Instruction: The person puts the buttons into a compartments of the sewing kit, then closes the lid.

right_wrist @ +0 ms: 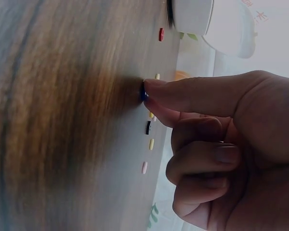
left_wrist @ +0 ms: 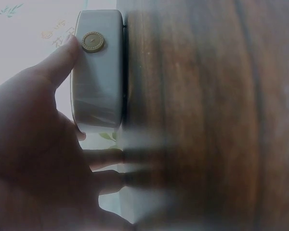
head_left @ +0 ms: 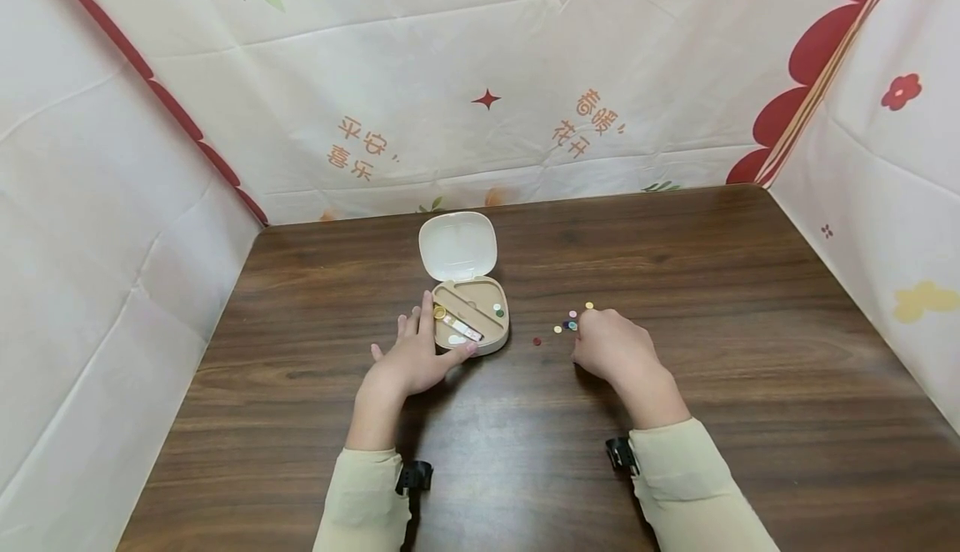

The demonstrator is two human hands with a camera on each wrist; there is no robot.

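Note:
My left hand (head_left: 412, 360) lies spread at the near left corner of an opened beige box (head_left: 493, 345). Its index finger reaches along the left rim and its thumb touches the front. A gold round catch (left_wrist: 93, 42) shows beside the thumb in the left wrist view. Inside the box are a narrow strip with a round yellow end (head_left: 460, 327), a green button (head_left: 499, 313) and a few white pieces. To the right, my right hand (head_left: 615, 348) pinches a dark blue button (right_wrist: 144, 91) between thumb and index finger, close over the table, other fingers curled.
The box's white lid (head_left: 459, 248) is hinged back behind it. Between box and right hand lie a red button (head_left: 537, 342), a cream one (head_left: 558, 329), a yellow one (head_left: 589, 306) and several others. White printed cloth (head_left: 480, 52) walls in the brown table (head_left: 300, 419).

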